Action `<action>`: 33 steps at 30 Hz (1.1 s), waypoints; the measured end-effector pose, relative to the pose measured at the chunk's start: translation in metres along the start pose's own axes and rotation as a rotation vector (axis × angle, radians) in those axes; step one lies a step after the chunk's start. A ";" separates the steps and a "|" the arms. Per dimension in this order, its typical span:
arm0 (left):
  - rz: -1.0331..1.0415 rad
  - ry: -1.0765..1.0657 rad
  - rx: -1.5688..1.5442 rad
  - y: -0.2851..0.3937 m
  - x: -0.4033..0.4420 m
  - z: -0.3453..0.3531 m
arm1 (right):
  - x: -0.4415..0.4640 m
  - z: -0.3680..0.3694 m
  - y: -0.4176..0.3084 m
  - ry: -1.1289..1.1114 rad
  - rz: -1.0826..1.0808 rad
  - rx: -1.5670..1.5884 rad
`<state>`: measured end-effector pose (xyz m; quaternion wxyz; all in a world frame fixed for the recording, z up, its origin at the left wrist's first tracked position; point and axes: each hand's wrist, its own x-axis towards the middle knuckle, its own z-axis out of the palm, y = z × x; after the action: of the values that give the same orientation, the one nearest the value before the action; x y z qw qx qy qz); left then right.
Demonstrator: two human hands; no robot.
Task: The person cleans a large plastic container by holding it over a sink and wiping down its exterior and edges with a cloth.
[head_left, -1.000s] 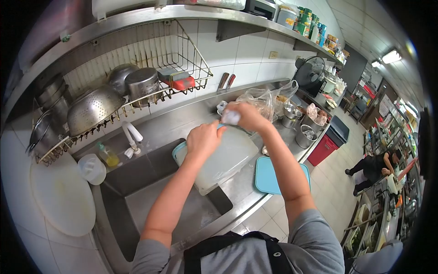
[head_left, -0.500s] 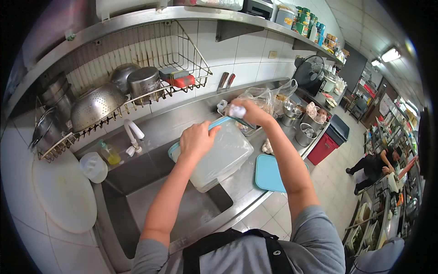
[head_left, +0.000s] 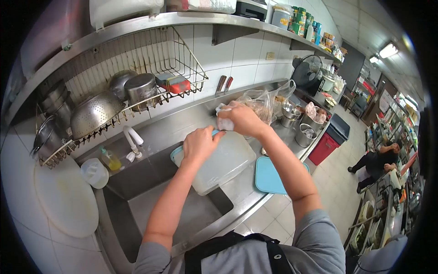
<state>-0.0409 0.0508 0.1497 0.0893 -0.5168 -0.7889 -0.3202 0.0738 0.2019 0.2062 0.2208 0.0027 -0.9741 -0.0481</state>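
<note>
A translucent plastic container (head_left: pixel 223 162) with a blue rim is tilted over the sink's right edge, its base facing me. My left hand (head_left: pixel 199 145) grips the container by its rim. In my right hand (head_left: pixel 244 119) is a white cloth (head_left: pixel 225 122), pressed at the rim close to my left hand. A light-blue lid (head_left: pixel 270 175) lies on the steel counter to the right of the container. Clear plastic bags (head_left: pixel 260 106) with food in them sit just behind my right hand.
The steel sink (head_left: pixel 169 201) is below my left forearm, with a white faucet (head_left: pixel 132 139) behind it. A wire rack (head_left: pixel 182 55) holds pots and a colander (head_left: pixel 96 114). Metal pots (head_left: pixel 305 135) stand at right. Another person (head_left: pixel 376 164) is in the far right aisle.
The container swung left and back to the right with my left hand. My right hand with the cloth moved down and left along the rim. The other person has shifted slightly.
</note>
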 end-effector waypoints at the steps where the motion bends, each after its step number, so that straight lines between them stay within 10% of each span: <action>1: 0.026 0.007 0.001 0.001 -0.002 0.002 | 0.000 0.005 0.010 -0.052 0.086 0.033; 33: -0.033 0.004 0.011 0.004 -0.013 -0.006 | -0.009 0.018 0.018 0.026 0.086 0.192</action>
<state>-0.0324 0.0384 0.1496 0.0882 -0.5025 -0.7990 -0.3183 0.0747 0.2218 0.1879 0.2339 -0.0173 -0.9705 0.0550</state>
